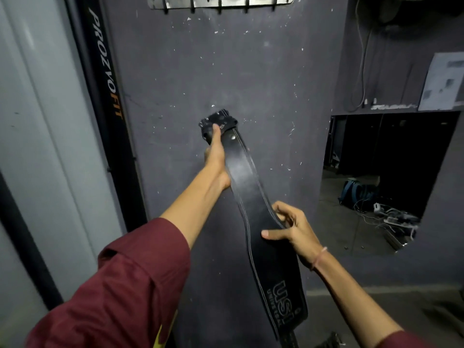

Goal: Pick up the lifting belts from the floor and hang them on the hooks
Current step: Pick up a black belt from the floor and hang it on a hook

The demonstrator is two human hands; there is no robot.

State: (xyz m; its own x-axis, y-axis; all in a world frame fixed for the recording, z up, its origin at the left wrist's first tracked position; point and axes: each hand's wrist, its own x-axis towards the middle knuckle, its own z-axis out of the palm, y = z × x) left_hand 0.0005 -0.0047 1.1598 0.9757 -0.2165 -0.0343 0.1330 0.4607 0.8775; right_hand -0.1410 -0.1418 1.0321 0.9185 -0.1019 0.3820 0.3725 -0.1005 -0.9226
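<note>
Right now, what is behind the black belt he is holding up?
Behind the belt, held by the left hand and right hand, is the scuffed dark wall. The strip it covers is hidden.

Black lifting belt held up against dark wall. Left hand grips buckle end, right hand pinches wide middle. Metal hook rack above, hooks bare.

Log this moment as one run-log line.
stage: lifting belt raised toward hook rack | left hand: buckle end | right hand: mid-belt | hung: not yet
</note>
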